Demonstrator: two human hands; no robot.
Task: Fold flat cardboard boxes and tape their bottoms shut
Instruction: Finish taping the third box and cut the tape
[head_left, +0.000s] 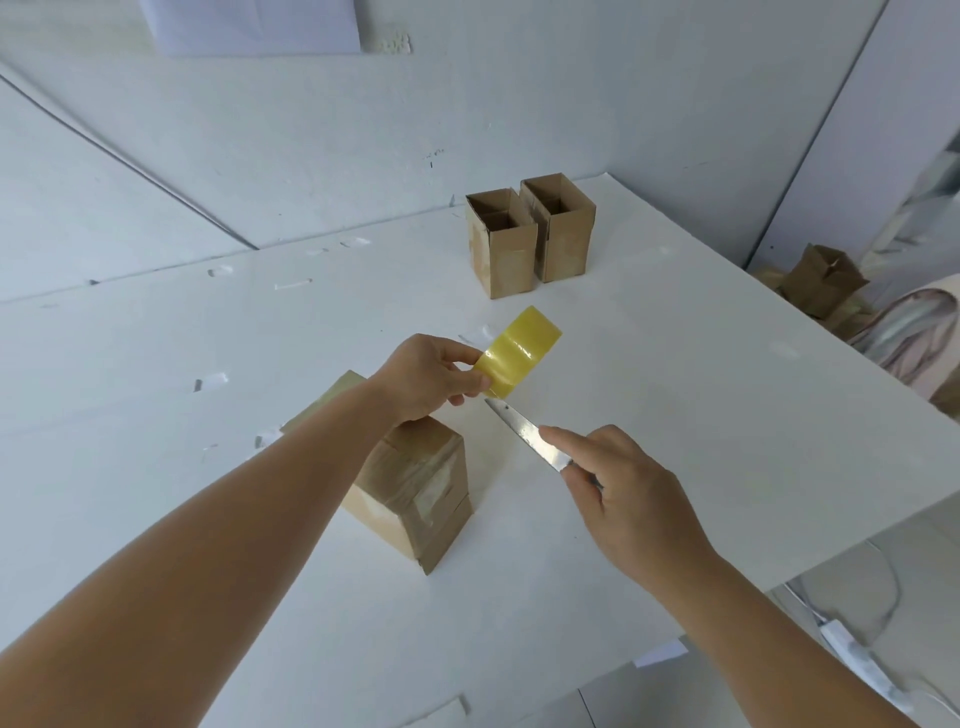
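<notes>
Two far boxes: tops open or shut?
Open. Both far boxes stand upright on the table, flaps up, dark interiors visible.

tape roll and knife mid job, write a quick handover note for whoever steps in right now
Left hand: holds the yellow tape roll above the table, just past the near box.
Right hand: holds the knife, blade tip pointing up at the underside of the roll.
Near box: on the white table, clear tape already across its upward face and down the side.
Done: two boxes stand open-topped at the far edge, tape showing on their lower sides.
Left: probably cut the tape free of the roll, press the end down, stand the box with the others. More boxes lie off the table to the right.
</notes>
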